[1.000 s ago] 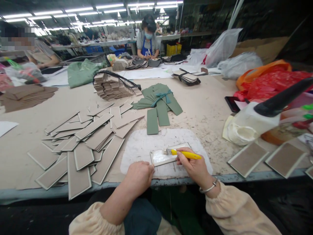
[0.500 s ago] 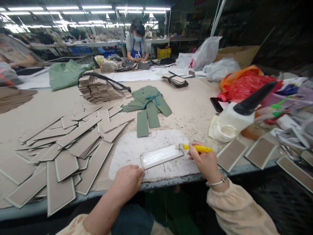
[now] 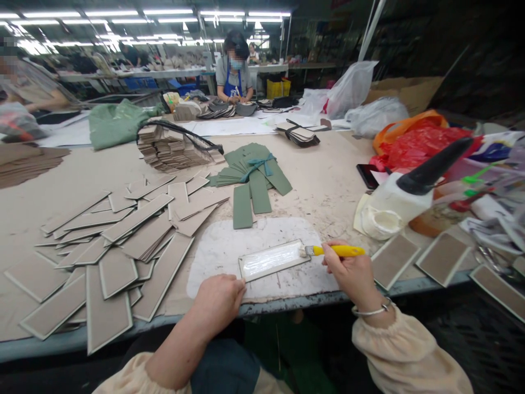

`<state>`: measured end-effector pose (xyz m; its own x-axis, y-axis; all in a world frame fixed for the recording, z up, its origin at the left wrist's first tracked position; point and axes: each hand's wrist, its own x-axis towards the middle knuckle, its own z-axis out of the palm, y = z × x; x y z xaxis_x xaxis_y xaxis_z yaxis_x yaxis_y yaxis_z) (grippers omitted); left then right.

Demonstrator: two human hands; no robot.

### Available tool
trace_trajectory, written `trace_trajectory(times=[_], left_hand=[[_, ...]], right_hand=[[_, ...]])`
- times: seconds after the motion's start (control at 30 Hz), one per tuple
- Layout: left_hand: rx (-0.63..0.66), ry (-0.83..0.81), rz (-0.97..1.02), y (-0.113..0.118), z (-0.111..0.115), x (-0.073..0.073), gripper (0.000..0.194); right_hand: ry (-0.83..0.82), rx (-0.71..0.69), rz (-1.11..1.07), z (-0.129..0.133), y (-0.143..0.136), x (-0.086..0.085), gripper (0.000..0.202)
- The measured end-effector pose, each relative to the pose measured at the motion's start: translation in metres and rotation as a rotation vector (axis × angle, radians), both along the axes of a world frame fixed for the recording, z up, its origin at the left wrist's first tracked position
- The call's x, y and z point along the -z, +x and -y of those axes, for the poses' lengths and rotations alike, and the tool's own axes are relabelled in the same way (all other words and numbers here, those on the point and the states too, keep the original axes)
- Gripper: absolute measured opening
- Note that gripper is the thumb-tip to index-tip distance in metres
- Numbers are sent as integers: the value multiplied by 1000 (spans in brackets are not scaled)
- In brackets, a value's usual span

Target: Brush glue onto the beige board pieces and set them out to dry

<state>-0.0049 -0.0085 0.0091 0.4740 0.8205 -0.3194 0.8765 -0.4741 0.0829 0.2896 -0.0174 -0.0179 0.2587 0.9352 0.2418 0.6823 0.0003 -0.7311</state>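
Note:
My right hand (image 3: 353,278) grips a small yellow-handled paintbrush (image 3: 343,250). The brush's bristles touch the right end of a rectangular panel (image 3: 273,261), whose face is coated with a wet, shiny white layer inside a thin border. At the panel's near left corner, the curled fingers of my left hand (image 3: 220,301) hold it down; the fingertips are partly hidden. Beneath the panel lies a worn white sheet (image 3: 207,249). Left of it, many grey-brown panels with pale edges (image 3: 109,306) are heaped loosely. Beyond the sheet, green strips (image 3: 262,189) are bound with a teal tie.
On the right stand a white bottle with a black nozzle (image 3: 414,191) and an open white tub (image 3: 381,221). Several bordered panels (image 3: 396,260) overhang the table edge. A strapped stack (image 3: 172,145) sits farther back. A co-worker (image 3: 233,76) in a blue apron works across the table.
The brush has shifted slightly along the right end of the panel, toward me. My left hand stays at the panel's corner. The whole view has moved a little.

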Motion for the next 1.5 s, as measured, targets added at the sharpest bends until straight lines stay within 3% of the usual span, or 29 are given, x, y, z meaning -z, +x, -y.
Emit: trace_trajectory(times=[0.17, 0.37, 0.5, 0.57, 0.77, 0.9, 1.17, 1.37, 1.5], left_hand=[[12, 0, -9, 0, 0, 1, 31], [13, 4, -21, 1, 0, 0, 30], [20, 7, -10, 0, -1, 2, 31], [20, 8, -9, -1, -1, 2, 32], [6, -7, -6, 0, 0, -1, 29], [2, -12, -1, 1, -1, -2, 31], [-31, 1, 20, 1, -1, -2, 30], [-137, 9, 82, 0, -8, -3, 32], [-327, 160, 255, 5, -44, -10, 41]], right_hand=[[12, -7, -190, 2, -4, -8, 32], [-82, -201, -556, 6, -58, -6, 30], [-116, -331, -497, 8, -73, 1, 28], [-105, -324, -373, 8, -68, 3, 26], [-30, -110, -83, 2, -24, 3, 30], [41, -70, 82, -2, 1, 5, 35], [129, 0, 250, -1, 4, -3, 35], [179, -43, 170, -2, 4, -8, 33], [169, 35, -130, -2, 6, -13, 30]])
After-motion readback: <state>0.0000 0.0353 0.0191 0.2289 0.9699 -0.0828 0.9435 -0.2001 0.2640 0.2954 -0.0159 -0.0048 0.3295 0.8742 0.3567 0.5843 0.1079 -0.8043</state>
